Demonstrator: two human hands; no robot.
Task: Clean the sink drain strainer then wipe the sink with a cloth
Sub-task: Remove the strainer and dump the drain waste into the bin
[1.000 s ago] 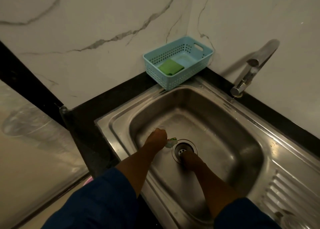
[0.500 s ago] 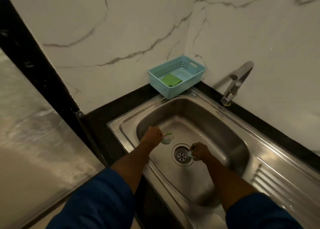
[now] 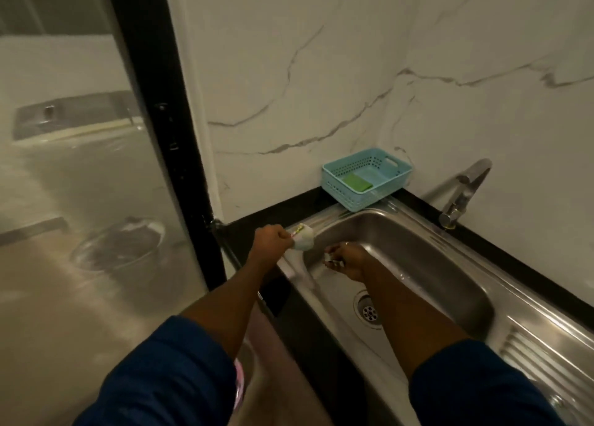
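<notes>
The right forearm (image 3: 398, 310) covers part of the drain strainer (image 3: 369, 311). The small pale scrap in the right hand (image 3: 348, 261) is too small to identify. The draining board (image 3: 546, 361) is cut by the right edge.

The basket (image 3: 366, 181) sits on the counter (image 3: 257, 229) at the sink's (image 3: 530, 303) far left corner, a sponge (image 3: 356, 181) in it. The tap (image 3: 463, 194) stands right of the basket; the strainer (image 3: 369, 311) lies in the sink's near end.
</notes>
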